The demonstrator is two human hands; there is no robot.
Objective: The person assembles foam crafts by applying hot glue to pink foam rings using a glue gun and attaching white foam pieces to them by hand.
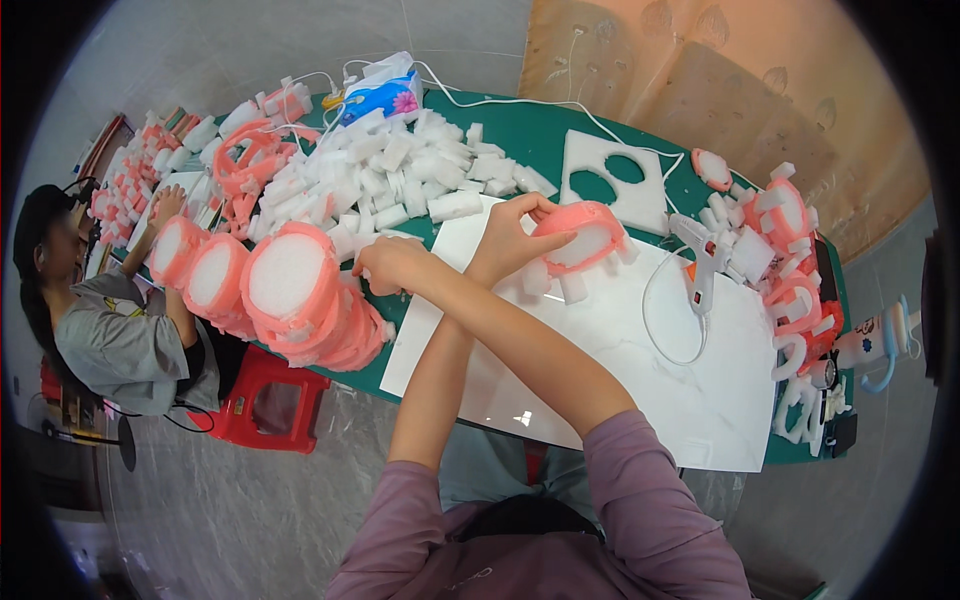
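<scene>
My forearms cross, the right one over the left. My left hand (pixel 510 238) grips the edge of a pink foam ring (pixel 578 217) with a white foam centre, tilted over the white board (pixel 560 370); small white foam blocks stick out beneath it. Over to the left, my right hand (pixel 395 265) has its fingers curled down at the near edge of a heap of white foam blocks (pixel 400 165). What its fingertips hold, if anything, is hidden. Beside that hand stands a stack of pink foam rings with white centres (pixel 293 277).
A white hot glue gun (pixel 700 262) with a cord lies on the board's right side. Behind is a white foam sheet with round holes (pixel 640 200). More pink foam pieces (pixel 790 215) crowd the right edge. A person (pixel 130 330) works at left beside a red stool (pixel 265 405).
</scene>
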